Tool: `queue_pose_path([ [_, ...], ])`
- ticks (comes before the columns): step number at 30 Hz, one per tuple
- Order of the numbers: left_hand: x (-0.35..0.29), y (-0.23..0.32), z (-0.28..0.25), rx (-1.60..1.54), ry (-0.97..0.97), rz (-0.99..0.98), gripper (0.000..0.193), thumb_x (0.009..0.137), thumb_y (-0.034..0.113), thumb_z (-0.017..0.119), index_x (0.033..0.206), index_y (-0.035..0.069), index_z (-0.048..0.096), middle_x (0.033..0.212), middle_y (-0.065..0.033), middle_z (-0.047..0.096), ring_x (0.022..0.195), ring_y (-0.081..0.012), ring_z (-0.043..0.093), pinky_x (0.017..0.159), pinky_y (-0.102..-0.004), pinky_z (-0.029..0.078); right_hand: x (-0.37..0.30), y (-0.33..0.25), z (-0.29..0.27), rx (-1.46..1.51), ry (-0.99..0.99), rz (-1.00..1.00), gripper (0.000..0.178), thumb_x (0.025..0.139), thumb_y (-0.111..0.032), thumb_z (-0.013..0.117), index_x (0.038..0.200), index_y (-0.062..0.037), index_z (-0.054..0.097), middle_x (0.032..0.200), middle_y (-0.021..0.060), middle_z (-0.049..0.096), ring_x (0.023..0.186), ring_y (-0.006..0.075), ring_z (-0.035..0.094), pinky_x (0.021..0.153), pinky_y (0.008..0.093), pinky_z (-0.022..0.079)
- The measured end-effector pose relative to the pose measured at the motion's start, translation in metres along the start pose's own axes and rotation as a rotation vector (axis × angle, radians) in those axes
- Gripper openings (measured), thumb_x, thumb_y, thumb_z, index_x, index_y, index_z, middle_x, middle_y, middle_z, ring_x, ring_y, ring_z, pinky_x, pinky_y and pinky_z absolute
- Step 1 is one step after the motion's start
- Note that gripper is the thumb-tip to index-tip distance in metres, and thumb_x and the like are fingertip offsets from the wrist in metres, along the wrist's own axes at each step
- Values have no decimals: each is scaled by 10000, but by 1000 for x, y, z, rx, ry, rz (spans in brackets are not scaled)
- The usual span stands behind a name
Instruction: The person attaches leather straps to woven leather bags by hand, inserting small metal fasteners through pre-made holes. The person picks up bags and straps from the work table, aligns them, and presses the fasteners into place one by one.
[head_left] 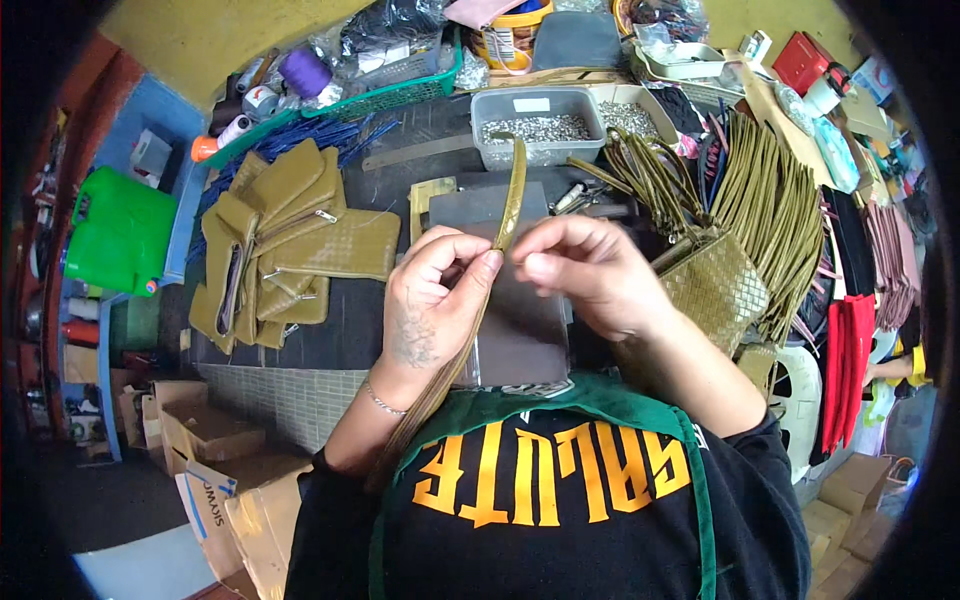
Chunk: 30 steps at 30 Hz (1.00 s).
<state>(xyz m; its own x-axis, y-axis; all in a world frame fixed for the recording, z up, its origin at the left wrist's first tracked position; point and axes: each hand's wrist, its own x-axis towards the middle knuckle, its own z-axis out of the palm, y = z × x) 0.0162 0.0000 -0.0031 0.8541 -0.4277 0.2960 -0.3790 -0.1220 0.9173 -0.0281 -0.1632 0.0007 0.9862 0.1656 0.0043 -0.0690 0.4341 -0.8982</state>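
My left hand (pixel 428 295) pinches a long olive strap (pixel 512 195) between thumb and fingers. The strap's short end stands up above the grip, and its long part trails down along my left forearm. Just right of the strap, my right hand (pixel 590 265) has its fingers curled into a pinch, slightly blurred; whatever they hold, if anything, cannot be made out. Below both hands lies a dark flat board (pixel 520 340) on the bench. A heap of olive zip pouches (pixel 325 243) is to the left. To the right, many olive straps (pixel 765 210) hang over a woven olive bag piece (pixel 718 287).
Behind my hands stands a grey bin (pixel 540 150) of small metal parts, with a metal ruler (pixel 418 152) to its left. A green basket (pixel 395 98) holds supplies. A green jerrycan (pixel 118 230) and cardboard boxes (pixel 205 425) are at left; another person's hand (pixel 885 370) shows far right.
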Motion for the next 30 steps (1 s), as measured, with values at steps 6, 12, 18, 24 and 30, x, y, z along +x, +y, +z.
queue_pose_path([
  [6, -3, 3, 3, 95, -5, 96, 58, 733, 26, 594, 770, -11, 568, 698, -59, 526, 605, -108, 505, 534, -221, 408, 1, 23, 1, 217, 93, -11, 124, 770, -112, 591, 868, -37, 577, 803, 6, 580, 701, 53, 525, 616, 175, 424],
  [12, -1, 7, 6, 169, -14, 169, 70, 722, 32, 600, 763, -13, 565, 705, -83, 534, 621, -172, 522, 554, -257, 416, 0, 29, -4, 192, 103, -80, 107, 760, -40, 578, 862, -11, 569, 802, 46, 582, 690, 94, 546, 618, 200, 451],
  [18, 1, 10, 6, 234, -33, 193, 66, 716, 24, 600, 760, -12, 565, 707, -88, 535, 635, -183, 527, 569, -261, 416, 1, 27, -1, 46, 114, -179, 93, 741, -31, 597, 827, -3, 572, 786, 36, 563, 689, 76, 507, 635, 198, 419],
  [24, 1, 11, 7, 227, -31, 214, 66, 712, 19, 603, 758, -11, 566, 702, -87, 532, 628, -183, 526, 553, -264, 416, 1, 33, -2, -49, 90, -315, 68, 749, -20, 584, 813, -3, 568, 796, 45, 547, 710, 84, 494, 648, 204, 410],
  [30, 0, 12, 4, 252, -59, 224, 98, 702, 41, 622, 761, -13, 565, 695, -90, 527, 621, -189, 525, 541, -266, 414, -1, 36, -2, 32, 131, -272, 64, 748, 8, 572, 808, 3, 550, 824, 71, 561, 738, 102, 513, 676, 224, 428],
])
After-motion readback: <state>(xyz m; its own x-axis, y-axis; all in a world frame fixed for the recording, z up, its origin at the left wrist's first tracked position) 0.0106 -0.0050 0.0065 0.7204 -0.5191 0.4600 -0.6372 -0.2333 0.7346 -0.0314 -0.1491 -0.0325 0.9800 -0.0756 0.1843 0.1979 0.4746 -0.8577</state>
